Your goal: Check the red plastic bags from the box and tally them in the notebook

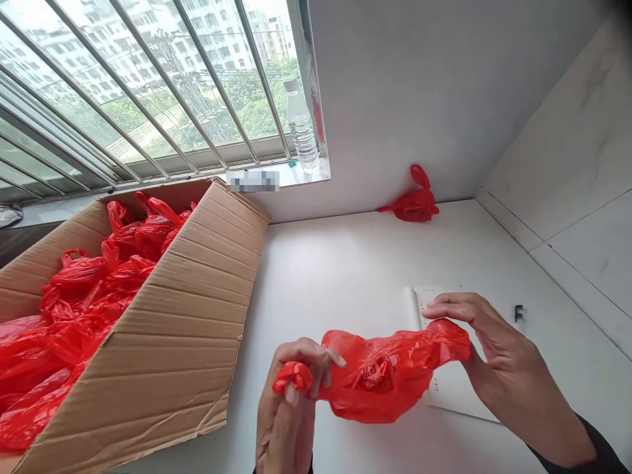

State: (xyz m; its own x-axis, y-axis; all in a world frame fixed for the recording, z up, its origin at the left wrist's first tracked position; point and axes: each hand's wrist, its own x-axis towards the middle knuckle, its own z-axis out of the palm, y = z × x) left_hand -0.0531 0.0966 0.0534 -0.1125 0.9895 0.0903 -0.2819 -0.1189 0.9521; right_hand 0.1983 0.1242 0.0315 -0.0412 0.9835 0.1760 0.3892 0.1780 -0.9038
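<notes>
A red plastic bag (390, 378) is stretched sideways between my two hands above the white tabletop. My left hand (291, 401) is closed round its left end, and a bunched red tuft sticks out between thumb and fingers. At the other end, my right hand (498, 359) holds the bag's right handle part, which appears hooked over the thumb. The right fingers reach out above it, and the thumb tip is hidden behind the plastic. Through the thin film, a darker red, crumpled bundle with some pattern shows in the middle; its kind is unclear.
On the left stands a cardboard box (187, 316) with several tied red bags (93, 283). Another red bag (417, 203) lies against the wall. An open notebook (459, 395) and a small black item (518, 313) lie at right. A water bottle (302, 131) stands on the windowsill.
</notes>
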